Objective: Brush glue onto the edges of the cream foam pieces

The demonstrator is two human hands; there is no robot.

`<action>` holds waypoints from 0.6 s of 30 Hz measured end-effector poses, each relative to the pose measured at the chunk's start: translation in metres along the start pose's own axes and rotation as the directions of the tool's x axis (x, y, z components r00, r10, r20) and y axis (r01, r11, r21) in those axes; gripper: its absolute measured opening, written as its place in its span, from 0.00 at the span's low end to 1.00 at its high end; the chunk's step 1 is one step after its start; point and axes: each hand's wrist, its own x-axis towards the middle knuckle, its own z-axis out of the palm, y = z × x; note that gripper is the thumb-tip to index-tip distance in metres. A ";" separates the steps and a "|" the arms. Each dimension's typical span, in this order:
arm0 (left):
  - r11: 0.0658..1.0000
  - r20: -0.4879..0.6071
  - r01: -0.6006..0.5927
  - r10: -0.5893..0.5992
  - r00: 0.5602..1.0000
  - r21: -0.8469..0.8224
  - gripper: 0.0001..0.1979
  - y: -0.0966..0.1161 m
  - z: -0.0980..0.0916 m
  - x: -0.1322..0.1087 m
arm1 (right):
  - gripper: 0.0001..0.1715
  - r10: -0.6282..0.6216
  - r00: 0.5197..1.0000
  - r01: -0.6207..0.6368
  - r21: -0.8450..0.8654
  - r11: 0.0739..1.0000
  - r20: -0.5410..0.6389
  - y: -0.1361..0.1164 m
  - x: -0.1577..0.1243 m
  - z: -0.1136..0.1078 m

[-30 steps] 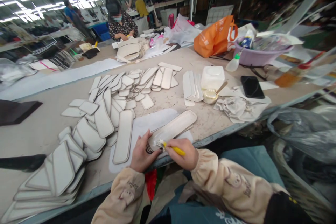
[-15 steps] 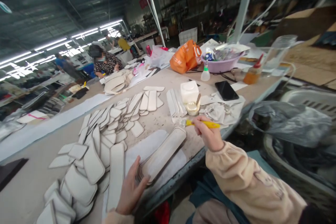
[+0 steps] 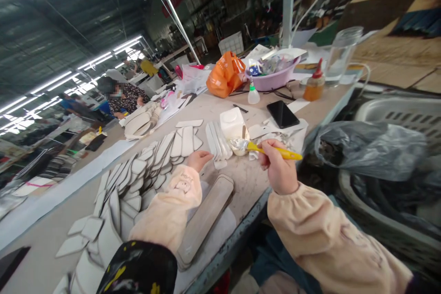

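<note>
Two bare hands reach forward over a cluttered worktable (image 3: 248, 183), both forearms in loose cream sleeves. On the right, the forearm rises from the lower right corner, slanting inward to the table's near edge. The right hand (image 3: 279, 170) is raised there, fingers and thumb clenched around the yellow handle of a brush (image 3: 254, 147). The brush lies nearly level, its handle end pointing right and its bristles pointing left, at a small bowl (image 3: 238, 150) of pale paste; whether they are dipped in is hard to tell. A thin stick (image 3: 244, 132) leans in the bowl, and a white jug (image 3: 231, 121) stands just behind it.

The left arm stretches diagonally up from the bottom, passing over the left side of a long padded strip (image 3: 206, 223) that lies on top of a stack near the table edge. The left hand (image 3: 200, 161) is turned to the right, fingers extended together toward a small row of white strips (image 3: 217, 140) beside the bowl. I cannot tell whether the fingertips touch or grasp one.
</note>
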 end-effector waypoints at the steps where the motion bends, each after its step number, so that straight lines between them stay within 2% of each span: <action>1: 1.000 0.006 0.019 -0.019 1.000 -0.003 0.17 0.001 0.006 0.010 | 0.12 -0.004 1.000 0.004 -0.009 1.000 -0.005 0.000 0.001 -0.001; 4: 0.997 0.018 0.073 -0.073 0.997 -0.008 0.16 0.004 0.018 0.025 | 0.13 -0.016 1.000 0.016 -0.023 1.000 -0.007 -0.002 0.004 -0.004; 11: 0.991 -0.007 0.120 -0.120 0.993 -0.062 0.14 0.006 0.026 0.027 | 0.12 -0.004 1.000 0.004 0.004 1.000 -0.002 -0.004 0.006 -0.008; 15: 0.989 -0.012 0.112 -0.114 0.993 -0.097 0.10 0.006 0.024 0.025 | 0.13 -0.008 1.000 0.008 -0.016 1.000 0.003 -0.001 0.006 -0.009; 18: 0.988 -0.049 0.070 -0.077 0.996 -0.135 0.08 0.012 0.013 0.017 | 0.13 -0.033 0.999 0.035 -0.089 0.995 0.022 0.002 0.004 -0.006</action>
